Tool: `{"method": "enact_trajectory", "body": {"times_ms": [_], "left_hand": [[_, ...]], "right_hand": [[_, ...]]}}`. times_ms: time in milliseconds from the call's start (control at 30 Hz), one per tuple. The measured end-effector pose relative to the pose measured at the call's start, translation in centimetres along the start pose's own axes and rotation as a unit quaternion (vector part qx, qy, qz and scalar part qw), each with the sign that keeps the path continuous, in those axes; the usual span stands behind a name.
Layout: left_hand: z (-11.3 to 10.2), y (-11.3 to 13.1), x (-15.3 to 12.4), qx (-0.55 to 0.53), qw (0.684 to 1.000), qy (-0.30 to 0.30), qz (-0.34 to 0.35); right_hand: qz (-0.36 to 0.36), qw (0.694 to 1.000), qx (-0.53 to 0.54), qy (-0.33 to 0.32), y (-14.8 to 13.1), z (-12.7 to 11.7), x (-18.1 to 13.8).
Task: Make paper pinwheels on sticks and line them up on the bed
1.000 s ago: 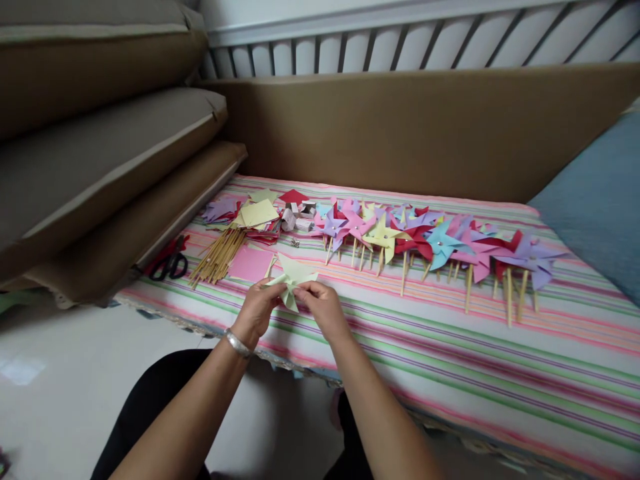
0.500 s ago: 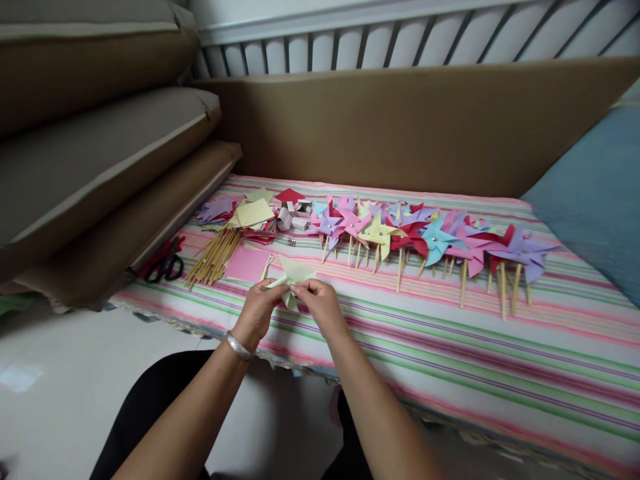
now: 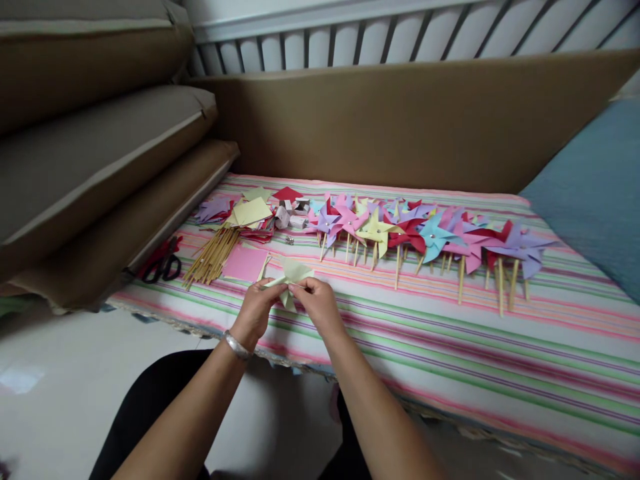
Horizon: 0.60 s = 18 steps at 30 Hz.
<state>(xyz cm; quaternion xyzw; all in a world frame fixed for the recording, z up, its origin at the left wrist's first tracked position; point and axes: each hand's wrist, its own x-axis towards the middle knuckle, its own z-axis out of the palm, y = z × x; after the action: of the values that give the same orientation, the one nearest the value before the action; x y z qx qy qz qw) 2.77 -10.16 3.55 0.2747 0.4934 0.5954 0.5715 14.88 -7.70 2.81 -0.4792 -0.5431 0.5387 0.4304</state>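
A pale yellow-green paper pinwheel (image 3: 296,270) with folded blades is held over the near edge of the striped cloth. My left hand (image 3: 257,308) pinches it from the left, thumb near the centre. From the right, my right hand (image 3: 316,301) grips it with thumb and forefinger at the middle. The two thumbs almost meet, and whatever lies under the fingertips is hidden. Just beyond my left hand lie pink paper squares (image 3: 245,263) and a bundle of wooden sticks (image 3: 213,257). A few small metal pins (image 3: 289,241) rest past the pinwheel.
Finished pinwheels on sticks (image 3: 430,233) lie in a long row to the right. Black-handled scissors (image 3: 163,268) are at the left. Cut paper sheets (image 3: 251,212) and small white boxes (image 3: 293,215) sit behind. Brown cushions (image 3: 125,160) are stacked at the left, and a brown panel (image 3: 375,127) stands behind.
Both hands stay on the paper pinwheel in nearly the same pinch. The view has shifted very slightly; nothing else visibly differs.
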Motion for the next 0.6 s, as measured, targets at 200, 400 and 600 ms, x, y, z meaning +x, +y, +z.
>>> {"method": "enact_trajectory", "body": {"times_ms": [200, 400, 600], "left_hand": [[-0.6, 0.5, 0.4, 0.034, 0.999, 0.017, 0.0], [-1.4, 2.0, 0.8, 0.143, 0.985, -0.059, -0.076], [-0.6, 2.1, 0.5, 0.205, 0.967, -0.111, -0.103]], "right_hand": [[-0.01, 1.0, -0.012, -0.013, -0.7, -1.7, 0.1], [0.027, 0.996, 0.079, 0.02, -1.1, -4.2, 0.6], [0.098, 0.978, 0.114, -0.143, -1.1, -3.5, -0.1]]}}
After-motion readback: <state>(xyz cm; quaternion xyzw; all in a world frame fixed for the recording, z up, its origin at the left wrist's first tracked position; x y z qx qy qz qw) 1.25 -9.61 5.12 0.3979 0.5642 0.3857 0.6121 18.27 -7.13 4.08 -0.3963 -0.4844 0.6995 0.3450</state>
